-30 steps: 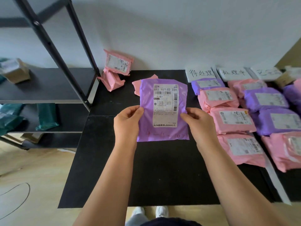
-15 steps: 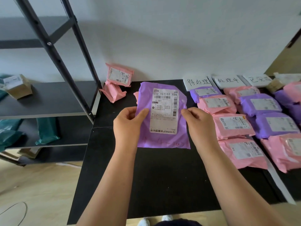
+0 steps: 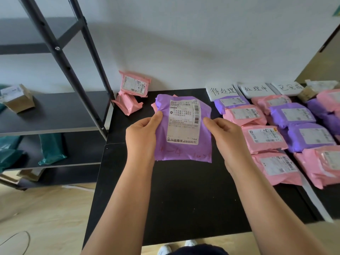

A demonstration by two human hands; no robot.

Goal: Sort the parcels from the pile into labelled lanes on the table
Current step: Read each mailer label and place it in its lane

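I hold a purple parcel (image 3: pixel 184 144) with a white shipping label above the black table (image 3: pixel 184 199), label facing me. My left hand (image 3: pixel 141 135) grips its left edge and my right hand (image 3: pixel 224 137) grips its right edge. Behind it a pink parcel (image 3: pixel 154 106) peeks out. Two more pink parcels (image 3: pixel 132 89) lie at the table's back left by the wall. To the right, three paper lane labels (image 3: pixel 222 91) stand at the back, with rows of pink and purple parcels (image 3: pixel 265 138) in front of them.
A black metal shelf unit (image 3: pixel 55 115) stands to the left, holding a cardboard box (image 3: pixel 17 98) and green bags (image 3: pixel 51 150). A white strip (image 3: pixel 316 199) runs between the lanes. The white wall is directly behind the table.
My head tipped up, so the scene slid lower in view. The purple parcel stays gripped in both hands and has tilted slightly, its top bending away.
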